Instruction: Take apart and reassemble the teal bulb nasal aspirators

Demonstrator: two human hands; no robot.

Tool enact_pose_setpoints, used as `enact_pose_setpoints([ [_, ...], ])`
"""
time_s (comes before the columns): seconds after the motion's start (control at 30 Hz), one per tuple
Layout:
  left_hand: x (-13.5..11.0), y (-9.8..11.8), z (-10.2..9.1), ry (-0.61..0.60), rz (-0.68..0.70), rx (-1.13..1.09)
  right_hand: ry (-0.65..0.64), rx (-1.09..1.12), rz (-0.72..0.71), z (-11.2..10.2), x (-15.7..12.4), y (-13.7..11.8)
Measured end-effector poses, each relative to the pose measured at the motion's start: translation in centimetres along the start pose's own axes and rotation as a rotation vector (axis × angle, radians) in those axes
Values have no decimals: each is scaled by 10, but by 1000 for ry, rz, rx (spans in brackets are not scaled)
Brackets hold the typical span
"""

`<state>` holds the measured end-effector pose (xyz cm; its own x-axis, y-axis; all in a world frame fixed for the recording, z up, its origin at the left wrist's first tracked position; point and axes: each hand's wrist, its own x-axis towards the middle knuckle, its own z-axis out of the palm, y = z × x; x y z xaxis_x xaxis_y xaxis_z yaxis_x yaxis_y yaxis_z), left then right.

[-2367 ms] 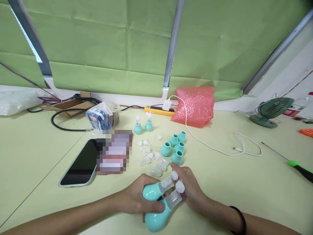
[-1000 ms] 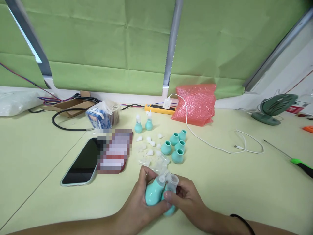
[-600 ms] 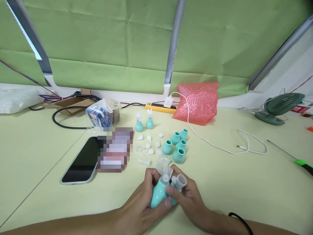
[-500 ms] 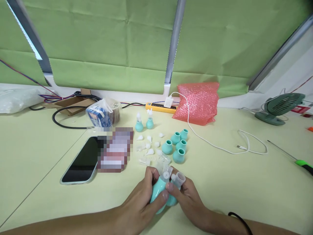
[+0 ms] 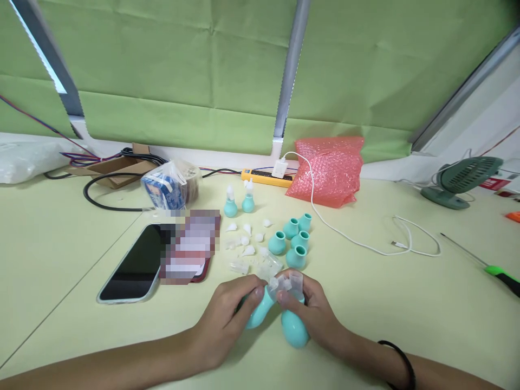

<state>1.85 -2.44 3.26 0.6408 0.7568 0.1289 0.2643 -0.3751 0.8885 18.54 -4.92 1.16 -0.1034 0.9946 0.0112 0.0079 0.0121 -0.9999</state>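
My left hand (image 5: 229, 309) is closed round a turquoise squeeze bulb (image 5: 260, 314), tilted with its neck towards the right. In my right hand (image 5: 319, 303) is a second turquoise bulb (image 5: 295, 329), its round bottom hanging down and a clear plastic tube (image 5: 297, 281) at its neck. The two necks meet between my fingertips, where small translucent parts (image 5: 280, 284) show; which bulb each belongs to I cannot tell. Just beyond lie loose clear tubes (image 5: 239, 265) and white tips (image 5: 248, 251). Several open-necked turquoise bulbs (image 5: 296, 257) stand to the right of these.
Two bulbs with clear tops (image 5: 231, 207) stand farther back. Left are a black-screened phone (image 5: 132, 268) and a blurred-screen phone (image 5: 195, 246). A white cable (image 5: 349, 241) runs from a yellow power strip (image 5: 264, 179) beside a red bubble-wrap bag (image 5: 329, 173). A screwdriver (image 5: 493, 269) lies right.
The bulbs' lower ends have swung apart while their necks stay close together. The clear tube on the right-hand bulb has tipped more upright. My left hand has shifted slightly left.
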Motion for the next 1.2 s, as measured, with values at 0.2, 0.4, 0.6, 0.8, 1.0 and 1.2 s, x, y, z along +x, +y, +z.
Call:
enact_pose_setpoints([
  [0.2, -1, -9, 3, 39, -34, -126, 15, -87, -60, 1, -4, 1],
  [0.4, -2, 1, 2, -106, -82, -233, -20, -70, -135, 1, -6, 0],
  [0.6, -1, 6, -4, -81, -99, 38, -131, -119, -85, -3, -4, -2],
  [0.8, -3, -2, -4, -77, -120, 175, -146, -83, -146, -6, 0, -8],
  [1.0, -4, 0, -2, -131, -34, 301, -247, 4, -56, -5, -6, -9],
  [1.2, -6, 8, -1, -242, -21, 349, -103, -91, 48, -1, -5, -8],
])
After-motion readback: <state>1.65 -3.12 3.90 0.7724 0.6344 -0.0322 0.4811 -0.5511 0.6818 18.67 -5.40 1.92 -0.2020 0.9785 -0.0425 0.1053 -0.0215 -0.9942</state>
